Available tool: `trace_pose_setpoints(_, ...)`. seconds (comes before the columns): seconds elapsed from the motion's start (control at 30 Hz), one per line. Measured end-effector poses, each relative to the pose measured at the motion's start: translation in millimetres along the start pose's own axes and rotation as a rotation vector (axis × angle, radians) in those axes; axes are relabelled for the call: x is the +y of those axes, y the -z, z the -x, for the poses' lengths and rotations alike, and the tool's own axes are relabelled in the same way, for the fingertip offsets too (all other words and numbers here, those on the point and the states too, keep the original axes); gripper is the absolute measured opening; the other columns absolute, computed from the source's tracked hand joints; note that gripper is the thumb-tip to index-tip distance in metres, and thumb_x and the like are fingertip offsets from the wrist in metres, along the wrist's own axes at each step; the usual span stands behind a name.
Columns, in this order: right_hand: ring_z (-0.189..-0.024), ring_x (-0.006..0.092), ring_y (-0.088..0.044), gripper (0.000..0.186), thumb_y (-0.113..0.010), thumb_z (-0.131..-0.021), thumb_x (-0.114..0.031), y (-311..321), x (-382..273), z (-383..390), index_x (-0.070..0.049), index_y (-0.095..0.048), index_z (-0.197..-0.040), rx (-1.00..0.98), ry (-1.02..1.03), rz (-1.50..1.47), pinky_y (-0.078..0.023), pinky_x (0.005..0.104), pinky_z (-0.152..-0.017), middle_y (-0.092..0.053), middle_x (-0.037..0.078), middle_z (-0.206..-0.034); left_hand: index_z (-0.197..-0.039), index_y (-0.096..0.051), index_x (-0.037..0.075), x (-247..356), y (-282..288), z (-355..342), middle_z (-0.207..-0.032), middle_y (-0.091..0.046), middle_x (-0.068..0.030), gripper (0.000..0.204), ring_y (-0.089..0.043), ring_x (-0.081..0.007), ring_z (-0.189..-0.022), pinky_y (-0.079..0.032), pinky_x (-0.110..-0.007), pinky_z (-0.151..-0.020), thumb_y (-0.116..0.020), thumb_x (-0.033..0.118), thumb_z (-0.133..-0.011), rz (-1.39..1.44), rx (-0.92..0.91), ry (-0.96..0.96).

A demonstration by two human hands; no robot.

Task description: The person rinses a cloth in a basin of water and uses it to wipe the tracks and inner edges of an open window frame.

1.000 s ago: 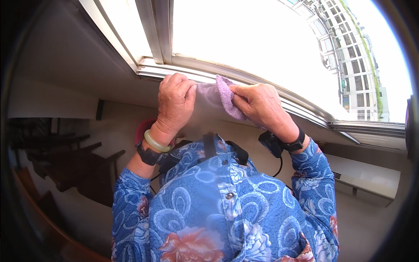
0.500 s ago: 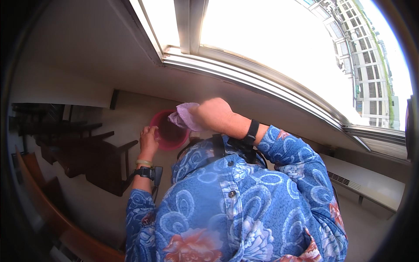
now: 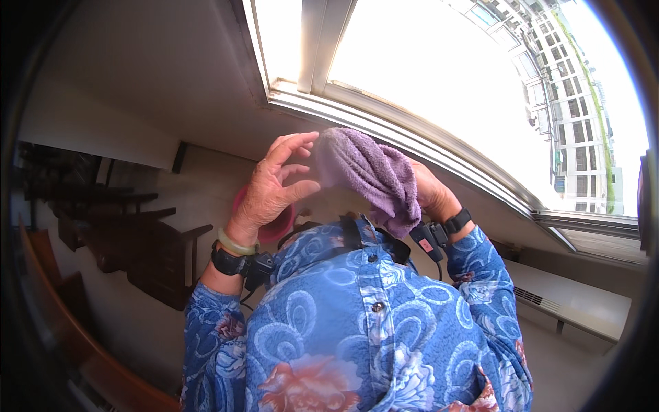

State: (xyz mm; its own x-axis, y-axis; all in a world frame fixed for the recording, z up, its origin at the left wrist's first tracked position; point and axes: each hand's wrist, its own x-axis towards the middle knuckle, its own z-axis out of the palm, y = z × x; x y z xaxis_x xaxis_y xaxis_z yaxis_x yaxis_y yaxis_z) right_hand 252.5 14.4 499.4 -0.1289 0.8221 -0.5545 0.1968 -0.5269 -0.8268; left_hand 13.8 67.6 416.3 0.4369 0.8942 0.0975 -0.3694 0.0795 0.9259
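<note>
A purple cloth [image 3: 376, 172] hangs bunched from my right hand [image 3: 431, 189], which grips its right side; most of those fingers are hidden behind the cloth. Close to the cloth's left end, my left hand [image 3: 271, 182] is raised with its fingers apart and curved, and holds nothing. Below that hand, a pink basin [image 3: 278, 225] stands on the floor, largely covered by the hand and wrist. A bangle and a black strapped device circle my left wrist; another black strap is on the right.
Beyond the cloth runs a window sill [image 3: 384, 120] with a bright metal window frame [image 3: 317, 48]. Dark wooden chairs [image 3: 154, 250] stand at the left, near a curved brown wooden edge [image 3: 89, 343]. A low white unit with a vent [image 3: 576, 295] stands at the right.
The cloth has risen from over the basin toward the sill and spread larger in my right hand. My left hand has left the basin's rim and come up beside the cloth.
</note>
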Motion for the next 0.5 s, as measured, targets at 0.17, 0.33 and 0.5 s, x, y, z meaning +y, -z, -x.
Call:
trace_pose_setpoints(0.17,-0.100,0.0148,-0.052,0.051,-0.068,-0.077,-0.022,-11,-6,0,-0.001,-0.051,-0.120,-0.161,-0.020,0.129,-0.042,0.0267,-0.088,-0.056,0.010,-0.114,-0.117,-0.053,0.001,8,-27,-10,-0.096,-0.061,-0.0027,0.045,-0.055,-0.0099,-0.089,-0.045,-0.024,-0.082,-0.070,0.006,-0.076,0.272,-0.188,0.113)
trace_pose_setpoints(0.33,-0.098,0.0150,-0.054,0.040,-0.044,-0.092,-0.028,-16,18,-19,0.000,-0.051,-0.120,-0.131,-0.079,-0.079,-0.045,0.0283,-0.086,-0.055,0.010,-0.113,-0.105,-0.057,0.000,-6,-12,6,-0.095,-0.062,-0.0034,0.029,-0.057,-0.0086,-0.085,-0.047,-0.023,-0.075,-0.066,0.005,-0.078,0.219,-0.097,0.298)
trace_pose_setpoints(0.5,-0.113,0.0251,-0.047,0.052,-0.053,-0.087,-0.033,-38,-7,-11,-0.006,-0.038,-0.129,-0.220,0.364,0.414,-0.039,0.0350,-0.094,-0.046,0.015,-0.124,-0.100,-0.060,-0.001,-12,-7,28,-0.090,-0.064,-0.0038,0.021,-0.059,-0.0097,-0.079,-0.048,-0.023,-0.072,-0.064,0.010,-0.081,0.200,0.146,0.255)
